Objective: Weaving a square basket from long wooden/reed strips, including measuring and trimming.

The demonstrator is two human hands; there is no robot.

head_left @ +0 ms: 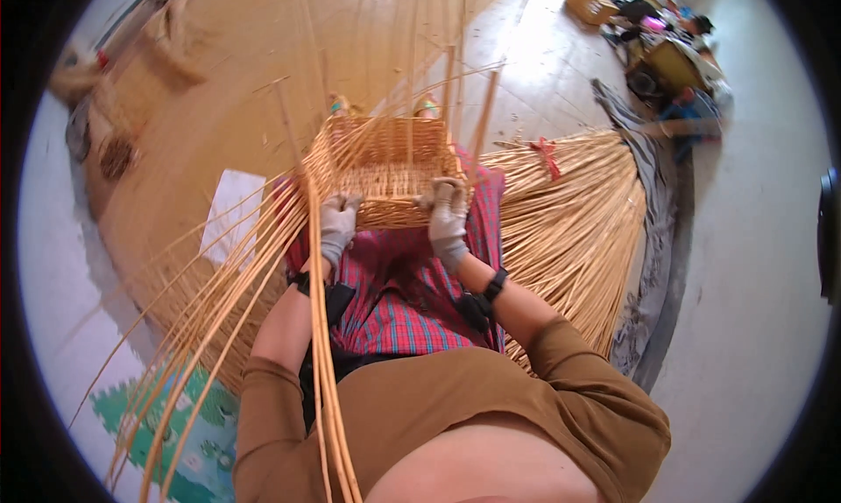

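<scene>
A partly woven wicker basket (385, 142) rests toward the far end of the red checked cloth (394, 315) over my lap, with upright stakes (486, 100) rising from it. My left hand (339, 218), in a grey-white glove, grips its near left edge, beside several long loose canes (263, 249) that trail down past my left arm. My right hand (447, 214), gloved likewise, closes on the near right edge, fingertips over the rim.
A fanned bundle of canes (569, 240) with a red tie (545, 157) lies to my right, along grey cloth (639, 319). A white sheet (229, 210) and a green mat (131, 407) are on the left. Mixed items (666, 65) are piled at back right.
</scene>
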